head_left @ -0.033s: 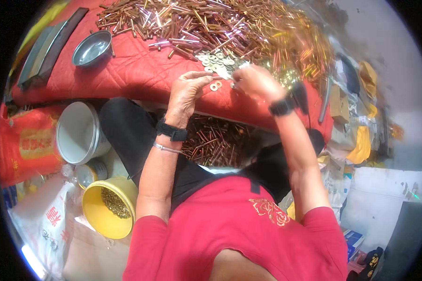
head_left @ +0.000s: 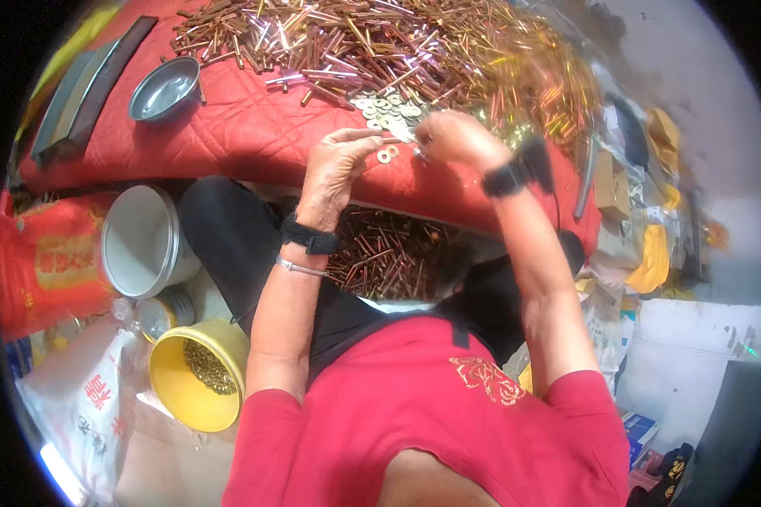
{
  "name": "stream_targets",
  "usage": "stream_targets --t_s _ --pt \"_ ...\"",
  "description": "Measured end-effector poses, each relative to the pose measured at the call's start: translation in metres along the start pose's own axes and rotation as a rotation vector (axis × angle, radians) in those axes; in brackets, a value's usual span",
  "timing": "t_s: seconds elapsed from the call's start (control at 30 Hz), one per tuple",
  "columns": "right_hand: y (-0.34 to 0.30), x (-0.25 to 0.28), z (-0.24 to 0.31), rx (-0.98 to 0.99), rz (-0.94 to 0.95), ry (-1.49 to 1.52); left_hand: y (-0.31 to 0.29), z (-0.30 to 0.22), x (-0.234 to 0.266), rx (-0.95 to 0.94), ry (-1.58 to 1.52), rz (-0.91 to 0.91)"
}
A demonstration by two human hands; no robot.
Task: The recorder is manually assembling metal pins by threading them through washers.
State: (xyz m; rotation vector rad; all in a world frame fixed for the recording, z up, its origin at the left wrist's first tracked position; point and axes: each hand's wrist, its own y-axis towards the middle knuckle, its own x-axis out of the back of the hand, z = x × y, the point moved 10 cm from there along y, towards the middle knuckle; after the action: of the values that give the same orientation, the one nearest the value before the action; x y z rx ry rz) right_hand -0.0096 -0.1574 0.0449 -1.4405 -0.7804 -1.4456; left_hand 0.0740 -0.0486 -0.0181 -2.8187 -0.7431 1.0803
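Both forearms rose from the lower edge toward twelve o'clock, bare below short red sleeves. The left hand [head_left: 334,169] was half curled, fingers pointing toward two o'clock, a dark band and a thin bangle on its wrist. The right hand [head_left: 452,139], at its three o'clock, was pinched closed, its wrist bent and wearing a dark band.

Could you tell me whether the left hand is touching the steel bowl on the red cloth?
Apart. The head view shows the left hand near the washers, with bare red cloth between it and the steel bowl.
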Motion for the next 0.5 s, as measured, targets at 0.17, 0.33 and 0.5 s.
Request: stream_targets --t_s 0.17,0.33,0.5 --pt "0.007 -0.008 0.004 0.089 0.153 0.000 0.002 0.006 0.001 0.043 0.060 0.069" --pt "-0.032 -0.012 -0.008 0.102 -0.116 0.117 0.007 0.028 -0.002 0.137 0.052 0.058" --pt "-0.073 -0.001 -0.025 -0.139 -0.344 0.995 0.009 0.039 -0.014 0.205 -0.108 0.151"
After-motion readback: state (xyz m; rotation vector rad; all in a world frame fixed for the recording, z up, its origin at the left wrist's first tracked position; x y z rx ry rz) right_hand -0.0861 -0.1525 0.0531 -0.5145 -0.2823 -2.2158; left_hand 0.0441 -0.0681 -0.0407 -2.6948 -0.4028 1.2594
